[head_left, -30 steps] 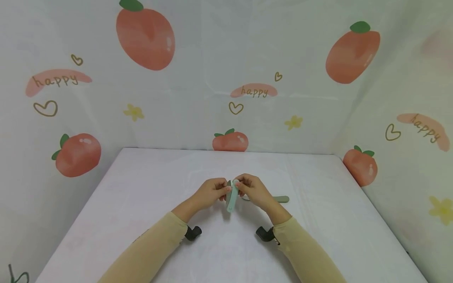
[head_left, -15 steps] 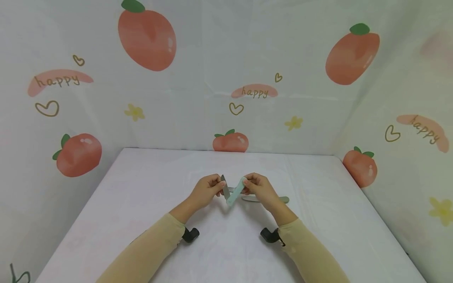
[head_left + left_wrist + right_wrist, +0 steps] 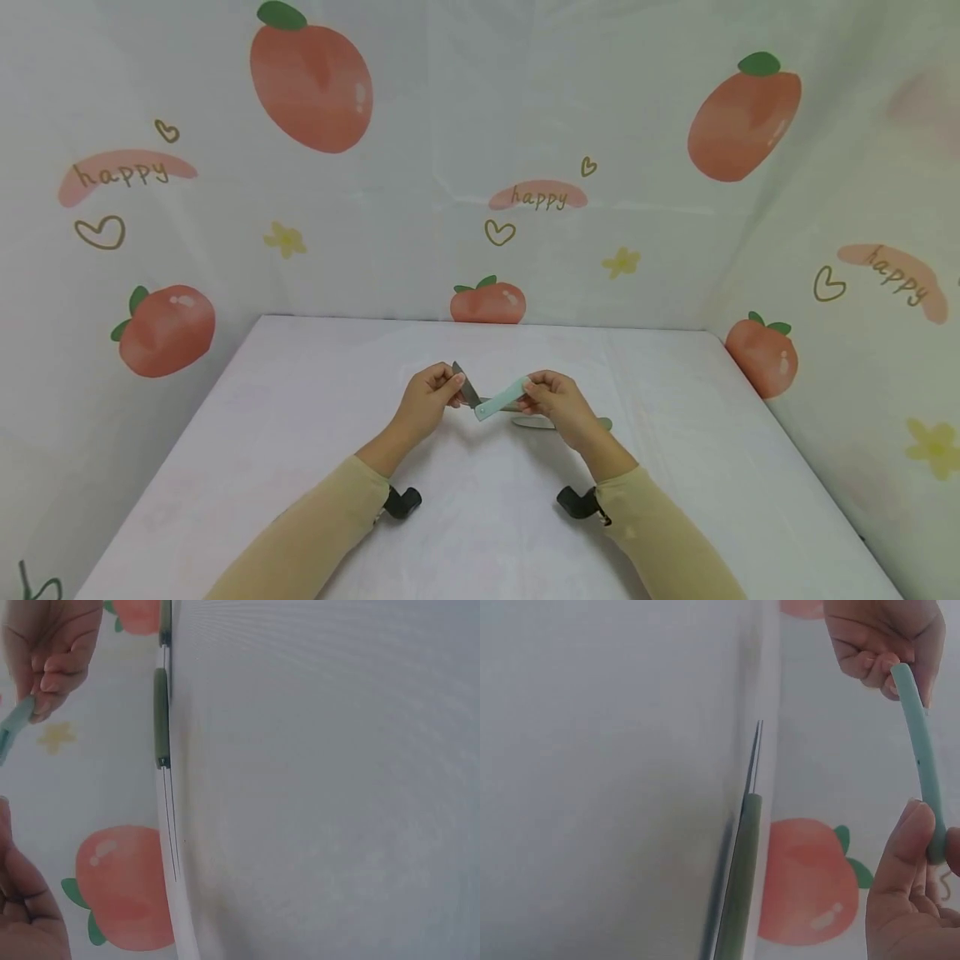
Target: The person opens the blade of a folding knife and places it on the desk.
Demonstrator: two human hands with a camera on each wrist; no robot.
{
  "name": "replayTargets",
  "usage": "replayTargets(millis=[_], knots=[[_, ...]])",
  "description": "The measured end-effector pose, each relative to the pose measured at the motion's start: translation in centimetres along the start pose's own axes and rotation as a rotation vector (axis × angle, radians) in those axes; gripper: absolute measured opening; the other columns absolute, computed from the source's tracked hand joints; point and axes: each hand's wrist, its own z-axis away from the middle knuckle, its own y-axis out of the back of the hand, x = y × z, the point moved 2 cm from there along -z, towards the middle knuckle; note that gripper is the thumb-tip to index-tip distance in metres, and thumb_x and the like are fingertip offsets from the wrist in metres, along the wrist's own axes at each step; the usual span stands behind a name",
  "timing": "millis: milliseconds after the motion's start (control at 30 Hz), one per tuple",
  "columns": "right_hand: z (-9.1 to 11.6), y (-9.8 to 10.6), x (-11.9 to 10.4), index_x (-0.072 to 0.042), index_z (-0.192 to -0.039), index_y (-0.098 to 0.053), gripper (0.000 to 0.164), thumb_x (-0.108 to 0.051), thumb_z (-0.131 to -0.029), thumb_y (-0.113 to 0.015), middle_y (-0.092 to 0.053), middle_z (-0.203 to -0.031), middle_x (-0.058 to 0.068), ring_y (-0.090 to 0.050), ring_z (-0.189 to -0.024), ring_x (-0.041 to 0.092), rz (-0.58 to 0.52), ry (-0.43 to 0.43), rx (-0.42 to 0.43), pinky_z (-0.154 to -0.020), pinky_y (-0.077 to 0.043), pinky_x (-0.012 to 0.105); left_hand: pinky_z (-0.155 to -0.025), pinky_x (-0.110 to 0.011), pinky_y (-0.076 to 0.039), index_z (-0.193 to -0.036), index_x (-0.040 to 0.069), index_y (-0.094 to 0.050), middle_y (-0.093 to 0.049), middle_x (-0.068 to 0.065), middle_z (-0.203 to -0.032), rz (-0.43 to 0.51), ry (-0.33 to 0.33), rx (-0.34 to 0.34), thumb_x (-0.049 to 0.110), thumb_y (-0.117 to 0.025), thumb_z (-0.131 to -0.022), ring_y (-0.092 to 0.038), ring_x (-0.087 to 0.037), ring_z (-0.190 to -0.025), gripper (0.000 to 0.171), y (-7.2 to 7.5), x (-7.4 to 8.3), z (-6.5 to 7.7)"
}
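Observation:
A folding knife with a mint-green handle [image 3: 502, 398] and a dark grey blade [image 3: 466, 387] is held up over the table. The blade stands swung out from the handle at a wide angle. My left hand [image 3: 425, 404] pinches the blade near its tip. Between thumb and fingers, my right hand [image 3: 561, 406] grips the free end of the handle. In the right wrist view the handle [image 3: 922, 761] shows edge-on, its lower end between the right hand's [image 3: 904, 915] fingertips. Below the hands lies a green-handled knife [image 3: 534, 423], its middle partly hidden by the right hand.
Just behind that knife lies another slim utensil [image 3: 512, 407], mostly hidden by the folding knife and right hand. In the left wrist view two green handles [image 3: 161, 712] line up along the white table [image 3: 322, 787]. A fruit-print cloth [image 3: 420, 125] walls the back and sides.
The hands have drawn apart, and the folding knife's blade has swung away from its handle. The pivot end has risen slightly, with the handle tilting toward level.

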Motion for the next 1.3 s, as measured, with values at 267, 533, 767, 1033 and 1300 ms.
replayTargets(millis=[267,533,767,1033,1300], knots=[[-0.2,0.2,0.2,0.011,-0.113,-0.054,0.019,-0.006,-0.103,-0.053,-0.067,-0.087,0.004,-0.065,-0.079,0.014,0.028,0.000,0.000,-0.075,-0.055,0.026,-0.072,-0.035,-0.057,-0.096,-0.004,-0.057,-0.069,-0.020,-0.084,-0.003,0.078,-0.020,0.009,-0.060,-0.101,-0.060,-0.014,-0.067,0.014,0.0,-1.3,-0.3],[-0.4,0.5,0.2,0.011,-0.111,-0.061,0.023,-0.009,-0.099,-0.063,-0.069,-0.086,0.005,-0.065,-0.077,0.015,0.154,-0.024,-0.147,-0.074,-0.055,0.027,-0.073,-0.039,-0.053,-0.099,0.003,-0.055,-0.071,-0.008,-0.076,-0.093,0.118,-0.078,0.012,-0.066,-0.097,-0.062,-0.014,-0.065,0.015,0.5,-1.2,-0.2],[-0.2,0.9,-0.3,0.010,-0.108,-0.063,0.023,-0.011,-0.098,-0.064,-0.069,-0.086,0.008,-0.063,-0.076,0.018,0.230,-0.062,-0.285,-0.075,-0.055,0.031,-0.072,-0.033,-0.052,-0.093,0.004,-0.054,-0.073,-0.006,-0.076,-0.142,0.195,-0.269,0.009,-0.068,-0.093,-0.063,-0.014,-0.066,0.014,1.3,-1.0,-0.4],[-0.2,0.9,-0.4,0.010,-0.106,-0.061,0.020,-0.009,-0.099,-0.063,-0.068,-0.084,0.008,-0.062,-0.076,0.018,0.258,-0.061,-0.320,-0.072,-0.053,0.029,-0.069,-0.030,-0.045,-0.089,0.004,-0.050,-0.074,-0.008,-0.080,-0.162,0.190,-0.366,0.011,-0.068,-0.095,-0.060,-0.015,-0.066,0.020,1.6,-0.9,-0.3],[-0.5,0.7,-0.3,0.011,-0.107,-0.059,0.022,-0.010,-0.100,-0.061,-0.067,-0.084,0.003,-0.063,-0.076,0.017,0.242,-0.031,-0.226,-0.073,-0.054,0.028,-0.069,-0.033,-0.042,-0.090,0.003,-0.050,-0.074,-0.011,-0.082,-0.132,0.149,-0.331,0.010,-0.067,-0.096,-0.054,-0.015,-0.066,0.019,1.6,-0.7,-0.6]])
